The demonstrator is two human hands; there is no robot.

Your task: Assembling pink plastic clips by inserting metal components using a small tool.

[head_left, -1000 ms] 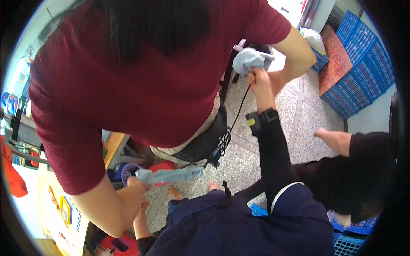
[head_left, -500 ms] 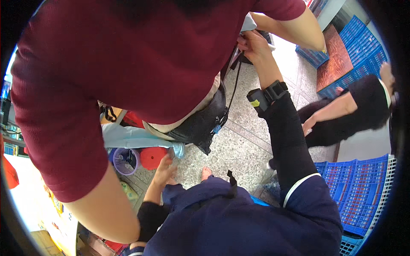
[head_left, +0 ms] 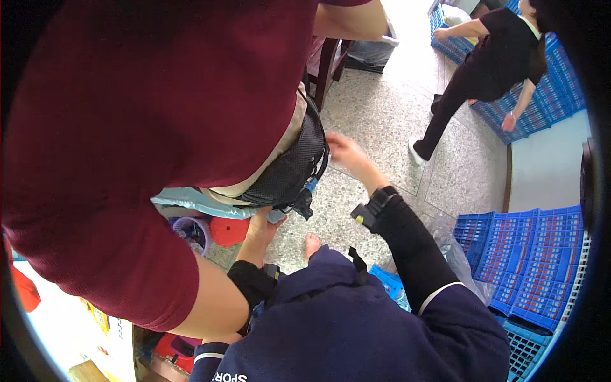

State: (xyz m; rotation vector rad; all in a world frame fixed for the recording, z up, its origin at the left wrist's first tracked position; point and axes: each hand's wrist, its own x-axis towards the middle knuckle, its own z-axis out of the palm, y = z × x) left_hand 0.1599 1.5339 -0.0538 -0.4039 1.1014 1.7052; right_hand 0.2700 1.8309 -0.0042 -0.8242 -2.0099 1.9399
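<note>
Honestly, that black mesh waist bag [head_left: 280, 178] below someone's maroon knit shirt [head_left: 184, 95] looks light, floppy, easiest held by the rim; bare right hand [head_left: 347, 155] just beside it, bare left hand [head_left: 258, 230] near its lower end, can't tell if either's gripping

Speckled flr [head_left: 388, 127] w/ stacked blue crates [head_left: 557, 92]

Blue crates [head_left: 533, 261] stand at right, and a purple basket [head_left: 205, 233] sits beside a red stool [head_left: 230, 234]

Right hand [head_left: 347, 154] outstretched, blurred
</note>
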